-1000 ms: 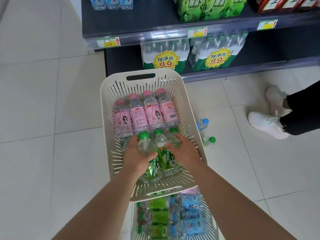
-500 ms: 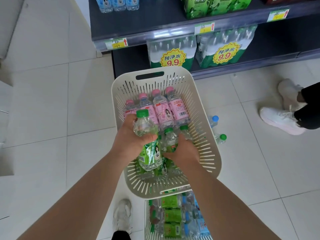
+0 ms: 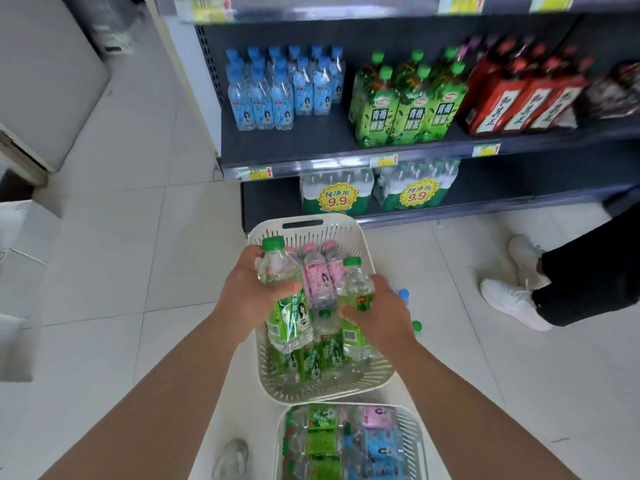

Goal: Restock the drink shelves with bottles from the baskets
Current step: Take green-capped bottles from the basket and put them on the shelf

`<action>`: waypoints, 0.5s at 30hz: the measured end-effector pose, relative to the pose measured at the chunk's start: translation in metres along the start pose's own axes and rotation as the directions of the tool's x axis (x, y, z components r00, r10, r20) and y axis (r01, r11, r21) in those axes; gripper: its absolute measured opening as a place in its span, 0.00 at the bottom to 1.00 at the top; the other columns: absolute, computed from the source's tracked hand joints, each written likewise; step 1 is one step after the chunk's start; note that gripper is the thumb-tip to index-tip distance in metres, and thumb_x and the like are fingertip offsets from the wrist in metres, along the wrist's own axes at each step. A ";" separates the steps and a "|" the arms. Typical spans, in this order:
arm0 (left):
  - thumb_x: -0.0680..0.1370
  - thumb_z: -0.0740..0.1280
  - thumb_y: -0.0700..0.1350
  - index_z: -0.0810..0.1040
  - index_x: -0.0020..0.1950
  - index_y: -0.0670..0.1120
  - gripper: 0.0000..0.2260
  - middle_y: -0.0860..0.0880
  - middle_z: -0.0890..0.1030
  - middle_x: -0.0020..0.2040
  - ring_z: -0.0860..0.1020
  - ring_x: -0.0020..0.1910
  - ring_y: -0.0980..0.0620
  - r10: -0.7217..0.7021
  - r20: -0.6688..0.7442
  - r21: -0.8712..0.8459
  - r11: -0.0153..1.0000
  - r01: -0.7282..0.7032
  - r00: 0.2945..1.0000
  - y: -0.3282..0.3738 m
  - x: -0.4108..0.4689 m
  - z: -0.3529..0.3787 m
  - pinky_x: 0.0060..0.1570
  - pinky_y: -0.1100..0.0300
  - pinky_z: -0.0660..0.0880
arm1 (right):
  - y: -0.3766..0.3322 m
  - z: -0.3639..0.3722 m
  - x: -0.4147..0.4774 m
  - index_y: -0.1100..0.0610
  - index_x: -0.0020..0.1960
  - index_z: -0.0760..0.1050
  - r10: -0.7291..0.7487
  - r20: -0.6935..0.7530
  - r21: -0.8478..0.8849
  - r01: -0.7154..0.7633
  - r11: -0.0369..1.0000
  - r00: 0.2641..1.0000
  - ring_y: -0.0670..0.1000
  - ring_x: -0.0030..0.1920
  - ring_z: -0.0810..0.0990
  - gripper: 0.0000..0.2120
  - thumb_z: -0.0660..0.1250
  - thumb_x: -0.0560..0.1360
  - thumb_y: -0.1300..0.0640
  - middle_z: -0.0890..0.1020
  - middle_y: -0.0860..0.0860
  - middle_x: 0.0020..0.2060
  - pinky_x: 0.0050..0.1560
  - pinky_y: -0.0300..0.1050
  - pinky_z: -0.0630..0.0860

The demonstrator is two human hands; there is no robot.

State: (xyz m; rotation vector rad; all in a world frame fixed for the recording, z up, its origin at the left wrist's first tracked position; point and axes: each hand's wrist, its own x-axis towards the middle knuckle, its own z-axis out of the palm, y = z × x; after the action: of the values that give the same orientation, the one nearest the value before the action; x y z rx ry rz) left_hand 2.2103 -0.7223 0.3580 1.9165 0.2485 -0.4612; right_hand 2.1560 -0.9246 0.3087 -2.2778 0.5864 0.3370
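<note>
You are at the pick-up step: your left hand (image 3: 252, 292) is wrapped round a green-label bottle (image 3: 289, 306) and your right hand (image 3: 379, 315) grips a second green-label bottle (image 3: 356, 289), both held just above the white basket (image 3: 301, 225) at frame centre. The next move likely calls for carrying them up to the dark shelf (image 3: 311, 138) and finding bare board beside the blue-label bottles (image 3: 270, 95). Your right fingers are hidden behind their bottle, the lower basket (image 3: 417, 434) is cut off by the bottom edge, and the red packs (image 3: 512, 105) at upper right are blurred
</note>
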 end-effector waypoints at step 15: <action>0.67 0.78 0.41 0.70 0.60 0.51 0.27 0.49 0.81 0.51 0.81 0.47 0.51 0.225 -0.005 -0.080 0.971 -0.224 0.974 0.214 -0.103 -0.097 0.40 0.59 0.76 | -0.182 -0.201 -0.099 0.51 0.68 0.65 -0.215 -0.263 0.127 0.255 0.959 0.941 0.48 0.39 0.81 0.33 0.75 0.68 0.48 0.81 0.48 0.42 0.38 0.48 0.80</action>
State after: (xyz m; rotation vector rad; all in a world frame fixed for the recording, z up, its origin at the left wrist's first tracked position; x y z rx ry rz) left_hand 2.2188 -0.7101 0.6140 1.8390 0.0448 -0.2993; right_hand 2.1754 -0.9278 0.5963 -2.2185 0.4379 -0.1102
